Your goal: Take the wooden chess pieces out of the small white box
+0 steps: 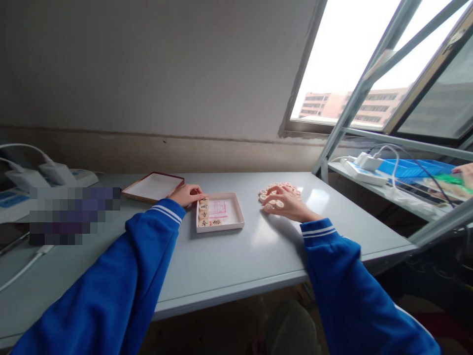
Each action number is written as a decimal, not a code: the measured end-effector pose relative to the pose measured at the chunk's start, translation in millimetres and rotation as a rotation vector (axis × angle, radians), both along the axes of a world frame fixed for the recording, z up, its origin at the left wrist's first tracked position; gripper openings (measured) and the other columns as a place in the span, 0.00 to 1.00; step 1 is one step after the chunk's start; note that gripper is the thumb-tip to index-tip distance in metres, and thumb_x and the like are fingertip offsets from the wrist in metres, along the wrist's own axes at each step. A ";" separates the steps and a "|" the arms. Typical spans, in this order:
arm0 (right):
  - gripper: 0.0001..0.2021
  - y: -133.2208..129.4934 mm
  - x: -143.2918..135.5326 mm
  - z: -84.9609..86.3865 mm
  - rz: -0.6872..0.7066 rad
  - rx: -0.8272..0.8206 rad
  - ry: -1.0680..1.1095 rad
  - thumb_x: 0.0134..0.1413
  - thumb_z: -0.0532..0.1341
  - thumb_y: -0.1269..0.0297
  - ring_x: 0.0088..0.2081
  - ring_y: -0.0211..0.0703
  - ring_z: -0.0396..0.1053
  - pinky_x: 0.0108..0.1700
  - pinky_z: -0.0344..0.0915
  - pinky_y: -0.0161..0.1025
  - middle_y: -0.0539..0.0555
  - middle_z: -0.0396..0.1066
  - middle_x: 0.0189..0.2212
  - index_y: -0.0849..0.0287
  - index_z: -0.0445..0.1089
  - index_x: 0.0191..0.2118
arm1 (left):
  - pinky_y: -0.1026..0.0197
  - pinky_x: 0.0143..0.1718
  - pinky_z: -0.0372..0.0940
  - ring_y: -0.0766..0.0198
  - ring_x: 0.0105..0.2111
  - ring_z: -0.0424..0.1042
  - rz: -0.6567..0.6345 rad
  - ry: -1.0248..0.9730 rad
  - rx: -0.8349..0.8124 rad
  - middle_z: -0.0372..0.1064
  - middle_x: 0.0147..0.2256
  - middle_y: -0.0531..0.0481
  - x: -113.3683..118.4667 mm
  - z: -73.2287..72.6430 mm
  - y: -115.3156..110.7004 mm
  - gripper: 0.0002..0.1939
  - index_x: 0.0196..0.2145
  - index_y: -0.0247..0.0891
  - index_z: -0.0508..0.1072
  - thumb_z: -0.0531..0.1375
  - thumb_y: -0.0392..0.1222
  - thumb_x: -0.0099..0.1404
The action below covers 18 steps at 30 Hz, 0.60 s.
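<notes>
A shallow, pale open box (239, 213) lies on the desk in front of me. Round wooden Chinese chess pieces (204, 215) with dark characters line its left side, and one more piece (216, 222) lies beside them at the near edge. My left hand (187, 194) is closed at the box's far left corner, fingertips on the rim by the farthest piece. To the right of the box, my right hand (286, 203) arches over a pile of chess pieces (294, 189). Its thumb and fingers are apart, with pieces showing between them; some of the pile is hidden behind the hand.
Behind my left hand lies the box lid (154, 186), inside facing up. Chargers and a power strip (83, 176) stand at the left, near a blurred-out object (79, 212). A metal frame (325, 170) borders the right side, with a blue basket (410, 170) beyond and another person's hand (464, 172).
</notes>
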State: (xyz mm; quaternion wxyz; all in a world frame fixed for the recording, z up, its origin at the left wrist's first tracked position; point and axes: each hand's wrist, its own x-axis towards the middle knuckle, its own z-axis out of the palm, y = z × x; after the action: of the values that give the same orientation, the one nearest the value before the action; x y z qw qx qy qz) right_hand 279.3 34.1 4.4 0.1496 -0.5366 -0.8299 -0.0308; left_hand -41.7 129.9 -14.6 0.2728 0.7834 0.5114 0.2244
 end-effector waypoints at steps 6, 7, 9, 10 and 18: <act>0.11 2.9 9.5 -1.8 -0.063 0.040 0.091 0.46 0.59 0.55 0.49 0.50 0.56 0.52 0.47 0.51 0.54 0.61 0.44 0.50 0.70 0.36 | 0.66 0.17 0.49 0.70 0.17 0.58 0.001 -0.009 -0.001 0.67 0.19 0.53 0.6 1.6 -1.8 0.20 0.23 0.36 0.68 0.56 0.58 0.45; 0.13 1.8 13.5 -1.2 -0.052 0.030 0.118 0.46 0.59 0.54 0.49 0.50 0.55 0.53 0.47 0.51 0.54 0.61 0.45 0.50 0.69 0.39 | 0.66 0.18 0.49 0.69 0.17 0.59 0.000 -0.016 -0.001 0.67 0.19 0.53 0.8 1.7 -2.1 0.20 0.23 0.36 0.68 0.56 0.58 0.45; 0.15 -1.6 21.8 -0.2 -0.035 0.013 0.162 0.46 0.58 0.53 0.49 0.50 0.55 0.52 0.49 0.50 0.54 0.62 0.44 0.51 0.68 0.41 | 0.66 0.18 0.49 0.69 0.17 0.59 -0.003 -0.035 -0.001 0.67 0.18 0.53 1.0 1.4 -2.2 0.20 0.22 0.36 0.68 0.56 0.58 0.45; 0.15 -3.5 25.6 -0.3 -0.041 0.007 0.174 0.45 0.58 0.52 0.48 0.50 0.56 0.51 0.51 0.49 0.54 0.63 0.42 0.52 0.67 0.40 | 0.66 0.18 0.49 0.69 0.17 0.59 -0.005 -0.045 -0.003 0.66 0.18 0.53 1.2 1.2 -2.1 0.20 0.22 0.36 0.68 0.56 0.58 0.45; 0.06 -6.0 34.7 -10.8 -0.290 0.076 0.036 0.44 0.60 0.59 0.42 0.50 0.58 0.40 0.58 0.47 0.56 0.63 0.39 0.55 0.68 0.27 | 0.66 0.18 0.49 0.68 0.17 0.59 -0.005 -0.045 0.008 0.66 0.17 0.54 1.1 0.3 -1.6 0.20 0.22 0.37 0.68 0.56 0.58 0.45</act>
State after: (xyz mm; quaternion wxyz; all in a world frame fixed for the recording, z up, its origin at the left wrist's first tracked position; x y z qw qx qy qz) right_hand 314.0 28.2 -6.4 0.1783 -0.6452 -0.7393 -0.0738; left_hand -40.6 128.4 -14.3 0.2814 0.7805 0.5025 0.2433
